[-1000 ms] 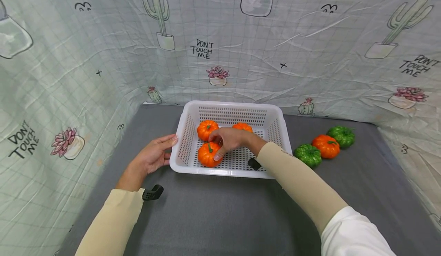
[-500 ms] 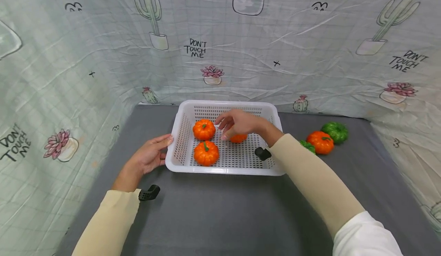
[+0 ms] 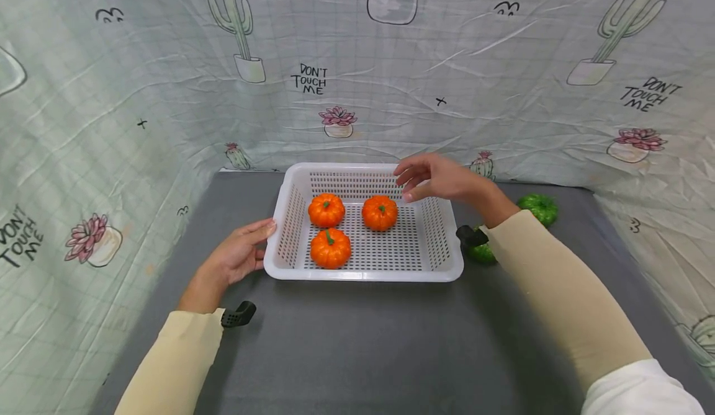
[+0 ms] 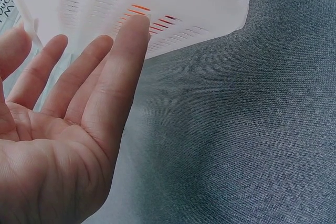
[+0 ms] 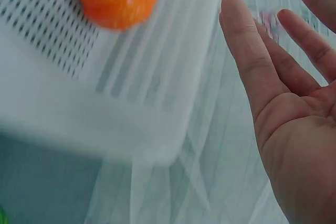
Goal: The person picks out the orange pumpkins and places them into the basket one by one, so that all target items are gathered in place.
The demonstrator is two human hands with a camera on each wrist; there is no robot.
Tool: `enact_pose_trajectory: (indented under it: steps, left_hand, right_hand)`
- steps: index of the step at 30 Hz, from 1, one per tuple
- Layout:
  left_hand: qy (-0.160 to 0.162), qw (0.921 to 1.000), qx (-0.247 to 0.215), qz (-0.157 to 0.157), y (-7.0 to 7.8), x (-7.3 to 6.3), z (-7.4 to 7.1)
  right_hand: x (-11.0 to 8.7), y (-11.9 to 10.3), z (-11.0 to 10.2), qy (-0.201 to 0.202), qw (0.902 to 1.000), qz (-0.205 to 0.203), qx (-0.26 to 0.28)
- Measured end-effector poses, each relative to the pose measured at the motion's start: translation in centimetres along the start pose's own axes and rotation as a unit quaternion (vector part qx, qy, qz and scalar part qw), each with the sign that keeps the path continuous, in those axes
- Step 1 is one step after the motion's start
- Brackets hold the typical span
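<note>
A white perforated plastic basket (image 3: pixel 363 275) stands on the grey table. Three small orange pumpkins (image 3: pixel 380 213) with green stems sit apart inside it, towards the left and middle. My left hand (image 3: pixel 237 254) holds the basket's left rim, thumb on top and the other fingers against the outer wall, as the left wrist view shows. Above the basket's back right part hovers my right hand (image 3: pixel 438 179), fingers loosely spread, nothing in them. The right wrist view shows one pumpkin (image 5: pixel 118 1) left of that hand, without contact.
Right of the basket lie two green pumpkins (image 3: pixel 539 209), one partly covered by the right wrist. My right forearm (image 3: pixel 558 278) crosses that side of the table. A cactus-printed cloth (image 3: pixel 357 49) hangs behind and along the sides.
My right hand has left the front pumpkin, passed over the middle one and moved right and back. Its arm now covers the orange pumpkin outside the basket. The left hand stays at the rim.
</note>
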State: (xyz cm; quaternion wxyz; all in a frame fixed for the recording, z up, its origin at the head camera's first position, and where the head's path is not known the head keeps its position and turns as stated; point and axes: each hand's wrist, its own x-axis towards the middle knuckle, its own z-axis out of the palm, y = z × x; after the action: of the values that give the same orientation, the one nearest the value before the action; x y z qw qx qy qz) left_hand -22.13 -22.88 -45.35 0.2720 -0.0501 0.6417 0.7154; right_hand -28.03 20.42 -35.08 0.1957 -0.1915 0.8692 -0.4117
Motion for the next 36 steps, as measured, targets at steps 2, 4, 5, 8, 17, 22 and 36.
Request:
enact_pose_trajectory:
  steps: [2, 4, 5, 8, 17, 22, 36]
  left_hand:
    - [0.003, 1.0, 0.001, -0.002, 0.0, 0.0, 0.0]
    - [0.005, 1.0, 0.002, -0.003, 0.1, 0.0, 0.0]
    - [0.006, 1.0, 0.002, -0.003, 0.1, 0.0, 0.0]
    - [0.005, 1.0, 0.002, -0.003, 0.0, 0.0, -0.1]
    - [0.001, 1.0, -0.004, 0.0, -0.1, 0.0, -0.1]
    - [-0.005, 1.0, -0.005, 0.0, -0.1, -0.1, -0.1]
    - [-0.011, 0.9999, 0.002, 0.0, 0.0, -0.1, 0.1]
  right_hand:
    - [-1.0, 0.7, -0.9, 0.016, 0.9999, 0.007, 0.001]
    - [-2.2, 1.5, -1.9, 0.029, 0.9995, 0.011, -0.001]
    - [-2.7, 1.9, -2.3, 0.036, 0.9993, 0.012, -0.003]
    - [-4.5, 3.2, -3.8, 0.057, 0.9979, 0.025, -0.014]
    - [-10.2, 8.5, -7.7, 0.121, 0.9884, 0.08, -0.043]
    - [-13.1, 11.4, -8.7, 0.129, 0.9851, 0.106, -0.04]
    - [-17.2, 17.6, -7.7, 0.136, 0.981, 0.128, -0.053]
